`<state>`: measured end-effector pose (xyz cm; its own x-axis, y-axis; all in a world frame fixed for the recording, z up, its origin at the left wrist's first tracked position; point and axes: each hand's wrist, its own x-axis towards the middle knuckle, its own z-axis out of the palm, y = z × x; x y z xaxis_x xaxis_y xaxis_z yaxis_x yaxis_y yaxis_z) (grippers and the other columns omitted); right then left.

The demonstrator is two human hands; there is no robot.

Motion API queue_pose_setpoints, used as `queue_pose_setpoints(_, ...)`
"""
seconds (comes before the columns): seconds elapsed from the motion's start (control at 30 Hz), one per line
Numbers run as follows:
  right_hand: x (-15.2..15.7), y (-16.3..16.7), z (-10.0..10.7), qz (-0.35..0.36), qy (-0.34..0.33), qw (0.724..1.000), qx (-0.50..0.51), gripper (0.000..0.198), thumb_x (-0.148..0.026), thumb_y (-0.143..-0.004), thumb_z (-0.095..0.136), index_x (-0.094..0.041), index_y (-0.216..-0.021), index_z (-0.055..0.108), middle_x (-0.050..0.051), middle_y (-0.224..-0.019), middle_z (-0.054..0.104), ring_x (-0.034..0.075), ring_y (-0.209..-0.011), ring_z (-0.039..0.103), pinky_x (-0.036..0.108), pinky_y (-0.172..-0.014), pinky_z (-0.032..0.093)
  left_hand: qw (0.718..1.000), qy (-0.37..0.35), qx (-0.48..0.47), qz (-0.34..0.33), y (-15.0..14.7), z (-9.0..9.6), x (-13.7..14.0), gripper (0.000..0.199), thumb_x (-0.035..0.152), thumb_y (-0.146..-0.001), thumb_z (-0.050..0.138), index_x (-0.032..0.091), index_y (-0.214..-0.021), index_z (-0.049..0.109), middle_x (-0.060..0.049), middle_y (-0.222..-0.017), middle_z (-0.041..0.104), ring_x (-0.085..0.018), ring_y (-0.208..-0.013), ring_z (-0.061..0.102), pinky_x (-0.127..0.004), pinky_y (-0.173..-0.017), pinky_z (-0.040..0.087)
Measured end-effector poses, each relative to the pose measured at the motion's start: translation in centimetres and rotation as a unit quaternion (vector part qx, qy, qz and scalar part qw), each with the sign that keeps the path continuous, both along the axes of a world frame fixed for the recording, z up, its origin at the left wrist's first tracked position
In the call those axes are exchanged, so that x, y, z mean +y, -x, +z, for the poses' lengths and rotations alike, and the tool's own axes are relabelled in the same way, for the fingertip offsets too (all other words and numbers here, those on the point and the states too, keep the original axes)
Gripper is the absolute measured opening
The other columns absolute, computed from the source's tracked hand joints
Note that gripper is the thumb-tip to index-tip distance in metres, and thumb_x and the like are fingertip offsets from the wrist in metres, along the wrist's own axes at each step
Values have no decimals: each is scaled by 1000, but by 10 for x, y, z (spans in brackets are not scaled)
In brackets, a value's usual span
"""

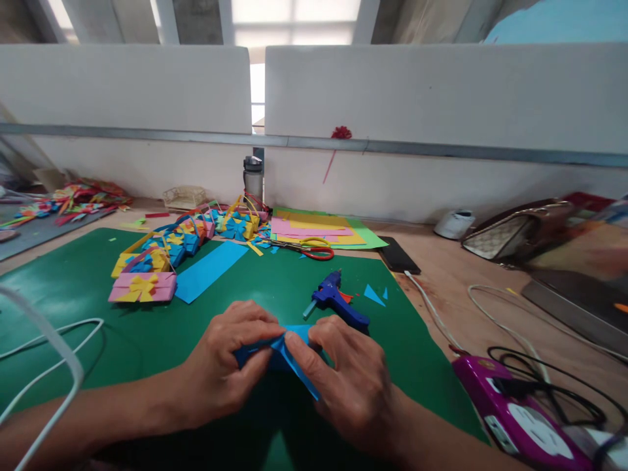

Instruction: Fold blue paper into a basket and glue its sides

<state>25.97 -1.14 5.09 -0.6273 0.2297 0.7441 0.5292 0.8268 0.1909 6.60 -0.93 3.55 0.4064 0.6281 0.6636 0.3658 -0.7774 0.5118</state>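
A folded piece of blue paper (pixel 289 356) is held above the green mat (pixel 210 425), near its front middle. My left hand (pixel 233 360) pinches its left side between thumb and fingers. On the right, my right hand (pixel 343 373) presses the folds with its thumb, and a narrow blue flap sticks out toward me below. The fingers cover part of the paper, so its full shape is hidden. Just beyond my right hand lies a blue glue gun (pixel 338 301) with a pale stick in it. A flat blue paper strip (pixel 210 269) rests farther off to the left.
Small paper bags with bows (pixel 144 286) stand at the back left. Scissors (pixel 314 248) lie before stacked coloured sheets (pixel 324 229). A bottle (pixel 253 176) stands behind. To the right are a phone (pixel 400 255), a purple power strip (pixel 520 412) and cables. A white cord (pixel 63 353) crosses the left.
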Motion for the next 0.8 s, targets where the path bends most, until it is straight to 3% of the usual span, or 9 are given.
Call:
queue_pose_setpoints(0.13, 2, 0, -1, -7, -9, 1000, -6, 24, -5, -84, 40, -7, -91, 63, 6, -63, 56, 15, -59, 50, 26, -54, 41, 998, 56, -14, 15, 0, 0, -4, 20, 19, -83, 53, 18, -98, 65, -7, -92, 66, -19, -84, 61, -34, -74, 50)
queue_pose_setpoints(0.3, 3, -1, -3, -10, -11, 1000, -9, 24, -4, -84, 41, -7, -91, 63, 6, -63, 57, 15, -59, 49, 26, -53, 41, 995, 76, 8, 64, -2, 1, -2, 19, 23, -84, 51, 19, -83, 70, -6, -82, 66, -17, -75, 61, -32, -67, 49)
queue_pose_setpoints(0.6, 2, 1, -7, -16, -4, 1000, -11, 24, -6, -86, 40, -8, -90, 64, 6, -63, 56, 14, -59, 49, 26, -54, 42, 996, 24, 16, 81, -4, 2, 3, 18, 17, -82, 53, 18, -73, 68, -5, -76, 65, -16, -69, 59, -31, -64, 45)
queue_pose_setpoints(0.8, 1, 1, -4, -1, 10, 1000, -9, 22, -6, -86, 41, -7, -86, 64, 7, -64, 59, 16, -63, 52, 29, -60, 46, 995, -73, 26, 66, -6, 2, 1, 13, 13, -84, 53, 17, -84, 66, -3, -75, 63, -15, -68, 55, -34, -68, 39)
